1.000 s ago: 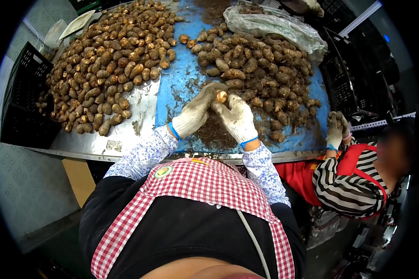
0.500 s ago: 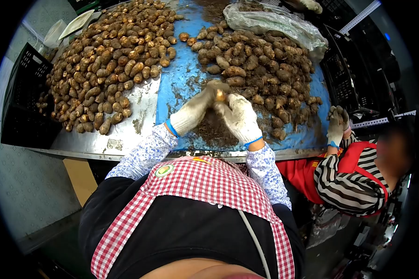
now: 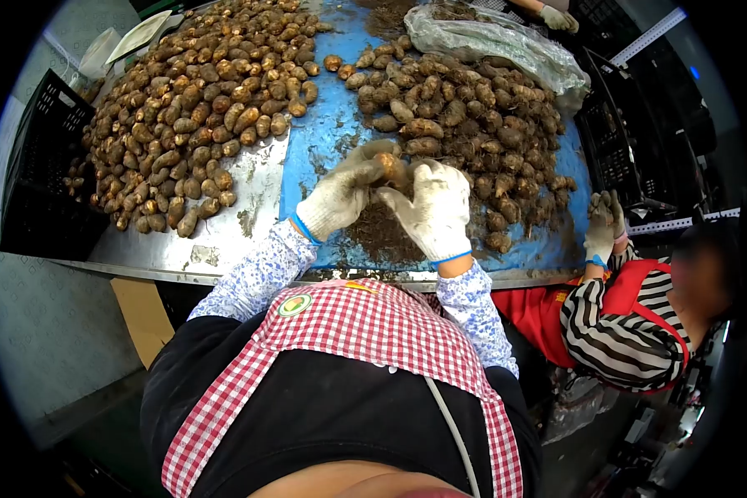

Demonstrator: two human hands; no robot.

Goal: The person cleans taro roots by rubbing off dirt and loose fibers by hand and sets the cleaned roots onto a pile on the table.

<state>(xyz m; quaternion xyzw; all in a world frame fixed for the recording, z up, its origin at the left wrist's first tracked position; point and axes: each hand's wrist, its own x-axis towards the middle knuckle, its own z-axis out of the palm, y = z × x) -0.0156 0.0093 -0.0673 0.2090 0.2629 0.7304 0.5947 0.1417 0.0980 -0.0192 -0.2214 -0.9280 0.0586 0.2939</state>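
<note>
Between my gloved hands is a small brown taro (image 3: 392, 168), with a paler tan patch facing me. My left hand (image 3: 340, 192) is closed around its left side. My right hand (image 3: 434, 207) is curled against its right end, thumb pointing left below it; its fingertips are partly hidden and blurred. Just beyond my right hand lies a heap of dirty, rooty taros (image 3: 481, 124) on a blue sheet (image 3: 311, 149). To my left spreads a larger pile of smoother taros (image 3: 195, 108) on the metal table (image 3: 253, 187).
A black crate (image 3: 41, 170) stands at the left table edge, and dark crates (image 3: 614, 133) line the right. A clear plastic bag (image 3: 498, 41) lies behind the heap. A co-worker's gloved hands (image 3: 602, 224) are at the right; another gloved hand (image 3: 559, 18) shows at the top.
The taro has turned and shifted slightly between my hands, and my right hand has become more upright. Another person's gloved hand has come further into view at the top right.
</note>
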